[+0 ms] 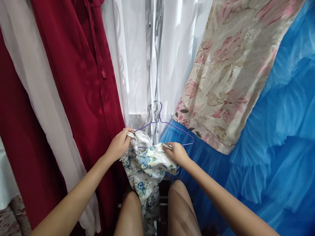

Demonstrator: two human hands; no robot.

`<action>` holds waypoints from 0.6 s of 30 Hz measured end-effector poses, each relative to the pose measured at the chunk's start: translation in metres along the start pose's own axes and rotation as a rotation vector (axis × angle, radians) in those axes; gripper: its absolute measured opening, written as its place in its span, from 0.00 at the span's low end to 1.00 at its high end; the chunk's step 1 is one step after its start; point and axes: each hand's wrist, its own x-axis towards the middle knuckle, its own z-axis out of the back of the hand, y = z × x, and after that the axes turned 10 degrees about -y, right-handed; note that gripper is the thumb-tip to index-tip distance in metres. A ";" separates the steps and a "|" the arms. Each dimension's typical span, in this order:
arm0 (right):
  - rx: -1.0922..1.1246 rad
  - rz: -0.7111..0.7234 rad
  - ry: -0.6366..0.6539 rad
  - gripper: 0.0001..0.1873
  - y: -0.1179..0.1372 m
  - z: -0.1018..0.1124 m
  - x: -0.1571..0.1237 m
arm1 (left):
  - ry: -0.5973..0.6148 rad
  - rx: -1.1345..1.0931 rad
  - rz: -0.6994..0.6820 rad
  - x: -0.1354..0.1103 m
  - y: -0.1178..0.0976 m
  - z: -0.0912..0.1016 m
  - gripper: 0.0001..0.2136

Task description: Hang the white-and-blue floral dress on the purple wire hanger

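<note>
A white garment with blue flowers [142, 183] hangs down between my knees, bunched at its top. My left hand [120, 144] is closed on its upper left part, close to the left arm of a thin purple hanger [190, 136]. With thumb and fingers, my right hand [176, 152] pinches another edge of the same cloth below the hanger's bar. The hanger's left end is inside the garment, and its right end shows bare above my right hand. The hook points up in front of white cloth.
Dark red clothes [83, 85] and a pale sheer length of cloth [41, 85] hang on the left. White curtain-like cloth [135, 49] is behind the hanger. On the right hang a beige floral garment [228, 72] and a ruffled blue dress [278, 137]. My knees [182, 203] are just below.
</note>
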 end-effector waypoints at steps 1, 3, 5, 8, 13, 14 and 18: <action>0.009 0.017 0.005 0.14 0.004 0.003 -0.009 | 0.012 0.030 -0.007 0.001 -0.009 -0.003 0.15; 0.055 0.054 0.009 0.15 0.007 0.012 -0.026 | 0.003 0.075 -0.024 0.001 -0.020 -0.008 0.19; 0.103 0.073 -0.027 0.31 -0.001 0.026 -0.038 | -0.034 0.084 -0.038 0.000 -0.021 -0.011 0.20; 0.089 0.016 -0.228 0.46 -0.025 0.049 -0.044 | -0.068 0.076 -0.030 -0.002 -0.014 -0.012 0.19; 0.035 -0.072 -0.323 0.40 -0.048 0.079 -0.022 | -0.054 0.078 -0.010 -0.001 -0.017 -0.012 0.19; 0.072 -0.086 -0.291 0.36 -0.048 0.085 -0.015 | -0.063 0.092 0.001 0.000 -0.018 -0.012 0.18; 0.389 -0.209 -0.083 0.16 -0.041 0.111 0.004 | -0.190 0.132 0.010 0.009 -0.014 -0.006 0.14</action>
